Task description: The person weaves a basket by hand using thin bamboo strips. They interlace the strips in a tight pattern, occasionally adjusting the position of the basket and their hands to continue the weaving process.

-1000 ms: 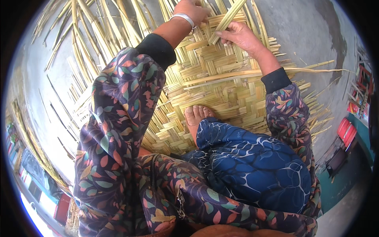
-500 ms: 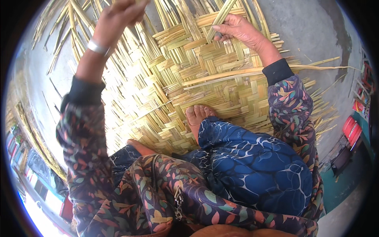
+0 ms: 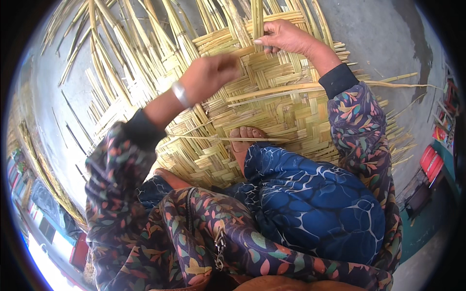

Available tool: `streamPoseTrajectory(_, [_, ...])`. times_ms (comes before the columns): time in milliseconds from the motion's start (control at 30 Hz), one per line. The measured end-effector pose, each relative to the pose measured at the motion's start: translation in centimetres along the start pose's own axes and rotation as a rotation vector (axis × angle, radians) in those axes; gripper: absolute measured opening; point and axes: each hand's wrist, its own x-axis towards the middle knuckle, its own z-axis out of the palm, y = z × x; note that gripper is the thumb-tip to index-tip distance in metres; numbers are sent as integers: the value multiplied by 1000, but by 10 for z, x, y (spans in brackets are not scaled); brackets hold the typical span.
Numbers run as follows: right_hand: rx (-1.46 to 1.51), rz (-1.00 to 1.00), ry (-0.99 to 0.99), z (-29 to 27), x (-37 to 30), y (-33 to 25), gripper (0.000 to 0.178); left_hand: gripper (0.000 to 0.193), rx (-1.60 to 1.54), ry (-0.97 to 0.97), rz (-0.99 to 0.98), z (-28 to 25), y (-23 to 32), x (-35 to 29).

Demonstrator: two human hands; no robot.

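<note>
A partly woven reed mat [image 3: 272,109] is spread on the floor before me, its loose strips fanning out at the far edge. At the mat's far side my right hand [image 3: 293,39] is closed, with thumb and fingers pinching a bundle of flat reed strips [image 3: 257,22] that points away from me. Left of it, my left hand [image 3: 208,77] hovers over the weave, a metal bracelet [image 3: 180,94] on its wrist. Motion smears its fingers, so whether they hold anything cannot be made out. One thin strip [image 3: 213,138] crosses the near part of the mat by my toes.
My bare foot [image 3: 245,136] rests on the mat's near part. Long loose reeds [image 3: 104,53] stick out at the far left, over grey concrete [image 3: 378,43]. A bundle of stalks [image 3: 48,177] lies at the left rim, and a red object [image 3: 432,162] stands at the right.
My left hand has swung from the far left toward the middle, nearer my right hand. The bundle in my right hand has turned more upright in view. A thin strip now lies by my toes.
</note>
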Motion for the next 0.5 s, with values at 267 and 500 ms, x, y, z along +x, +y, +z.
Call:
streamPoseTrajectory(267, [-6, -94, 38, 3, -5, -9, 21, 17, -361, 289, -95, -13, 22, 90])
streamPoseTrajectory(500, [115, -25, 169, -5, 4, -21, 19, 17, -416, 269, -228, -23, -1, 119])
